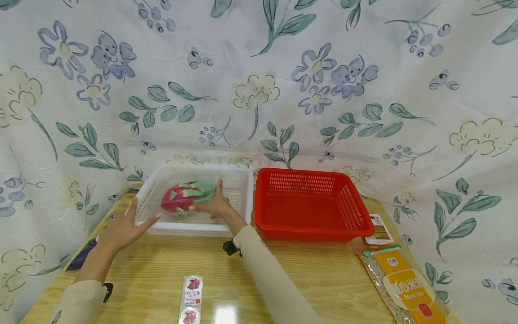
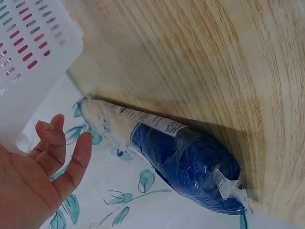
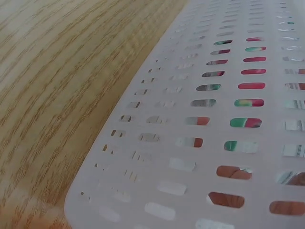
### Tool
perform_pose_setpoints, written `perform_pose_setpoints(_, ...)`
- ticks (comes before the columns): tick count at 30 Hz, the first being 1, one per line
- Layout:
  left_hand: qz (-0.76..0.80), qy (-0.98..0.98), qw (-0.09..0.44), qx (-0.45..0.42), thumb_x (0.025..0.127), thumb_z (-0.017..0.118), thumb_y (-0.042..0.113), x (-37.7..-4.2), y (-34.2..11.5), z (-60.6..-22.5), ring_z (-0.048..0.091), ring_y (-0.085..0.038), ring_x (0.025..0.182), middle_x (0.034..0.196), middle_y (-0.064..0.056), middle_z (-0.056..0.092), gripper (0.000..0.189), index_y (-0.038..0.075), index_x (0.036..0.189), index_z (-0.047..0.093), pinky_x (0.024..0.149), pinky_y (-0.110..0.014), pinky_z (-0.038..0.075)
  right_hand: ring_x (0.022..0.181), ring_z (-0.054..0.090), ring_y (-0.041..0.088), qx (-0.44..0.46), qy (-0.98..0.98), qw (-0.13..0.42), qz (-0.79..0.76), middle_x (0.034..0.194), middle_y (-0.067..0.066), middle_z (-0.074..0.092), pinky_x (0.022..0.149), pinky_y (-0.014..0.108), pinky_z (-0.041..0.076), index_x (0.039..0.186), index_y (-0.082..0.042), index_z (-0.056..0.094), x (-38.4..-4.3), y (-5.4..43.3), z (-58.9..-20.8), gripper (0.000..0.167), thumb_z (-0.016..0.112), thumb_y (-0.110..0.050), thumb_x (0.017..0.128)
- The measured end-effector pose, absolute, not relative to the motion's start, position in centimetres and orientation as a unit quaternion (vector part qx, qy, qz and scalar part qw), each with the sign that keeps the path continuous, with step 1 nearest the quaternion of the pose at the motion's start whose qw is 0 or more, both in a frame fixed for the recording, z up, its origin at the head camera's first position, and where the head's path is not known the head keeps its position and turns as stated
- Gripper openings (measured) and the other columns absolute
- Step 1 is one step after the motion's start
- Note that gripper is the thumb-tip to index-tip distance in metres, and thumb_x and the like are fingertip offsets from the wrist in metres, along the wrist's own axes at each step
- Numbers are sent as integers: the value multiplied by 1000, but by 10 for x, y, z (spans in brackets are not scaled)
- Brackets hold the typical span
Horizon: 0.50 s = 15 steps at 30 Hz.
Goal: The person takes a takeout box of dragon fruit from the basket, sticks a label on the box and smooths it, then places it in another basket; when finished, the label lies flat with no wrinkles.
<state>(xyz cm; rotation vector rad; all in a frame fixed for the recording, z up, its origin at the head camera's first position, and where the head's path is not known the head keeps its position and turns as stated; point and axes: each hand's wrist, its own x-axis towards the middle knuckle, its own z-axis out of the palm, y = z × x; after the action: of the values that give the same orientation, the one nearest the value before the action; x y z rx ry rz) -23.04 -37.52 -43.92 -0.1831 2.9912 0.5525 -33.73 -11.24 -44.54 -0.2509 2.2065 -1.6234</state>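
A pink dragon fruit (image 1: pixel 182 197) with green tips lies in clear plastic wrap inside the white basket (image 1: pixel 190 228). My right hand (image 1: pixel 218 204) reaches over the basket's front rim to the green end of the fruit, thumb and index finger spread apart; whether they touch the wrap I cannot tell. In the right wrist view the basket wall (image 3: pixel 157 200) hides most of that hand, and pink and green show through the slots. At the basket's left front corner is my left hand (image 1: pixel 123 227), its fingers loosely spread and holding nothing.
A red basket (image 1: pixel 299 234) stands right of the white one. Beyond it lie a white-framed packet (image 1: pixel 378 230) and an orange grain bag (image 1: pixel 408 288). A dragon fruit sticker strip (image 1: pixel 192 299) lies in front. A blue wrapped package (image 2: pixel 186 157) lies along the left table edge.
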Motion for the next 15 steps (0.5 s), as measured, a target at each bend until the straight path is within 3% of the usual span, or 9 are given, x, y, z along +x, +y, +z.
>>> perform_pose_setpoints(5, 183, 981, 39, -60, 94, 35, 73, -231, -375, -439, 30, -74, 122, 143, -53, 17, 108, -3, 154, -14, 82, -80, 38, 113, 60, 38, -89, 785, 185, -585, 160, 22, 27, 76, 44, 58, 158, -32, -15, -338, -114, -445, 127, 85, -29, 79)
perform_pose_setpoints(15, 181, 980, 44, -68, 93, 34, 74, -231, -376, -441, 28, -74, 123, 143, -53, 16, 109, -2, 153, -15, 83, -80, 37, 128, 52, 39, -68, 763, 198, -611, 163, 18, 18, 86, 49, 56, 158, -32, -14, -338, -118, -442, 125, 84, -22, 81)
